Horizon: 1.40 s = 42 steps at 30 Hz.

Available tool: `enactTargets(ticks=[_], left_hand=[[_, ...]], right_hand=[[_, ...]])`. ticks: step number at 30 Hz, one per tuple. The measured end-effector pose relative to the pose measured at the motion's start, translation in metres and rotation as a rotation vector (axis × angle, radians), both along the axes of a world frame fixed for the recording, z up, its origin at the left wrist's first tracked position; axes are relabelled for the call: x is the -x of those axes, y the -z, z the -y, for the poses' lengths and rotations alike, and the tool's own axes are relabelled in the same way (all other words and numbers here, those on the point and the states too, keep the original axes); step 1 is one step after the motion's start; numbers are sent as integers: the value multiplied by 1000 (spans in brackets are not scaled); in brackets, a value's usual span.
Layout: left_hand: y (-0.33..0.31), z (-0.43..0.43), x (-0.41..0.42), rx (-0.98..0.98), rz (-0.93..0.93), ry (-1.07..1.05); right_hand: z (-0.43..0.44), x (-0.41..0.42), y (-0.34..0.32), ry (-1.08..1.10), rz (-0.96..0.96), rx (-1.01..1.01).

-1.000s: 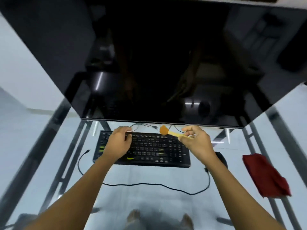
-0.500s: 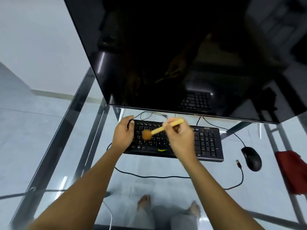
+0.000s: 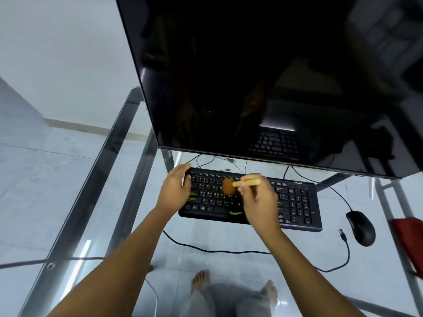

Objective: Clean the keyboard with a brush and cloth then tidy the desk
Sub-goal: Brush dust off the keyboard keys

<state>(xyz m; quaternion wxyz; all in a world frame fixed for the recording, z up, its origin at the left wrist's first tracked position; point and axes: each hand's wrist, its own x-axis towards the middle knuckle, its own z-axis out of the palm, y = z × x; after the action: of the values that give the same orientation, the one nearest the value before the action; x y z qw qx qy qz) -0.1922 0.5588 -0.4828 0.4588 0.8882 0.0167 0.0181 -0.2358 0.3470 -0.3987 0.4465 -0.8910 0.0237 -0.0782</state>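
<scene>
Black keyboard (image 3: 295,202) flat on glass counter (image 3: 109,143) below monitor (image 3: 263,76), long axis left-right. Brush (image 3: 238,184): pale wooden handle, orange-brown bristle head pointing left onto upper key rows. Right hand (image 3: 258,200) grip closed on handle. Left hand (image 3: 175,191) grip clasping keyboard's left end.

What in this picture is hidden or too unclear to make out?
- Head view: the red cloth is cut off by the right edge.
- The keys under the right hand and left hand are covered.
- The brush bristles are blurred, so contact with the keyboard is unclear.
- Key legends are too small to read.
- The monitor is dark; its top is cut off.
</scene>
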Motion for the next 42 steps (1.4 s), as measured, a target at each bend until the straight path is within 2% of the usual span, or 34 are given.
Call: enactTargets(ticks=[2, 4, 5, 7, 8, 10, 12, 13, 14, 16, 18, 20, 22, 25, 27, 28, 30, 33, 35, 37, 38, 39, 42], left_hand=[[1, -5, -3, 17, 9, 13], [2, -9, -6, 23, 19, 21], [1, -10, -7, 32, 9, 22], [0, -12, -8, 59, -33, 20], [0, -12, -9, 70, -48, 17], [0, -11, -7, 81, -48, 17], [-1, -10, -5, 71, -20, 17], [-1, -9, -4, 69, -9, 14], [-1, -9, -3, 74, -9, 9], [0, -8, -2, 92, -28, -2], [1, -6, -2, 101, -21, -18], [1, -4, -2, 94, -6, -40], [1, -4, -3, 92, -8, -53], [1, -3, -3, 106, -22, -46], [1, -3, 0, 86, -5, -40], [1, -3, 0, 68, 7, -35], [2, -4, 1, 51, 6, -34], [2, -2, 1, 57, -15, -43], [2, -2, 1, 56, -8, -48], [2, -3, 1, 46, -2, -46], [2, -3, 1, 40, -1, -46], [2, -3, 1, 36, -1, -47], [2, -3, 0, 20, 14, -40]], right_hand=[[0, 1, -3, -61, -16, -26], [-11, 8, 2, -306, -219, -40], [-13, 10, 3, -362, -238, 21], [-9, 6, 4, -286, -129, 110], [-9, 3, 1, -199, -54, 123], [-11, 3, -2, -158, 20, 94], [-20, 3, 1, -335, -81, 112], [-22, 1, -1, -378, -120, 184], [-20, -4, 0, -338, -148, 178], [-12, -18, -3, -104, -48, 114], [-13, -18, -7, -82, -47, -41], [-24, -11, -8, -313, -275, -78], [-22, -10, -1, -372, -320, 51], [-11, -19, 0, -159, -104, 73], [-13, -18, 0, -217, -130, 16], [-16, -16, 1, -314, -184, 19], [-14, -19, 2, -329, -199, 116], [-6, -40, -2, -78, -37, 96], [-11, -43, -2, -130, -77, 32], [-22, -41, -2, -283, -144, 161], [-26, -41, 1, -301, -108, 232], [-29, -43, 2, -256, -45, 236], [-46, -47, -2, -173, 55, 71]])
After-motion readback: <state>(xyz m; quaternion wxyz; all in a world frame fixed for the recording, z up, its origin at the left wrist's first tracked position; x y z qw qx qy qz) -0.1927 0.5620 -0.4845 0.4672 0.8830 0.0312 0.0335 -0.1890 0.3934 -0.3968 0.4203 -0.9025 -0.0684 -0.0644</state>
